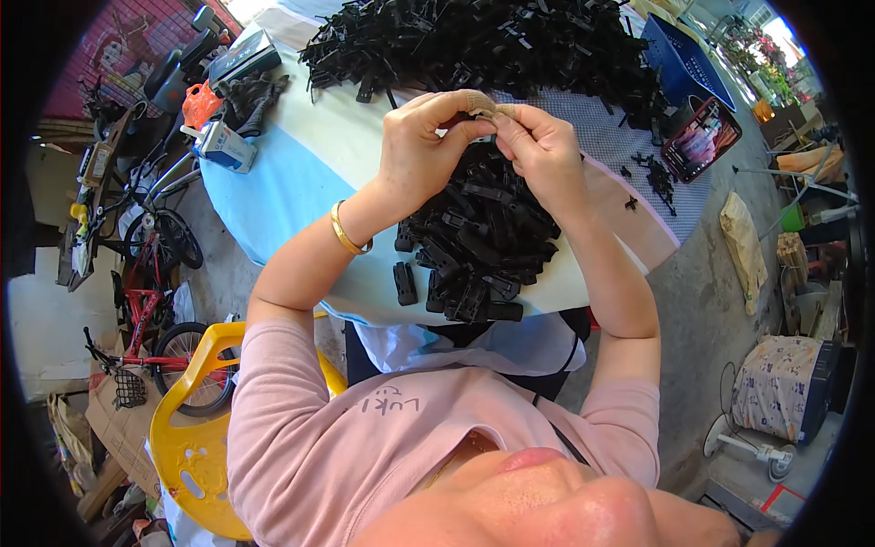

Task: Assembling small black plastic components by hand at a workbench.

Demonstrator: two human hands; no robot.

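My left hand (417,150) and my right hand (550,162) meet fingertip to fingertip above the table. Both are closed in a pinch on something small, which the fingers mostly hide. A beige wrapping covers a fingertip where they meet. Below and nearer to me lies a heap of black plastic pieces (478,242), blocky and elongated. One such black piece (405,283) sits apart at the heap's left edge. Beyond my hands spreads a much larger pile of thin black parts (492,50).
The round table has a pale cloth (292,182). A carton (226,147), an orange bag (200,106) and a box (244,56) stand at its left. At right are a blue basket (688,59), a propped phone (702,139) and small black bits (658,182). A yellow chair (187,438) is behind me.
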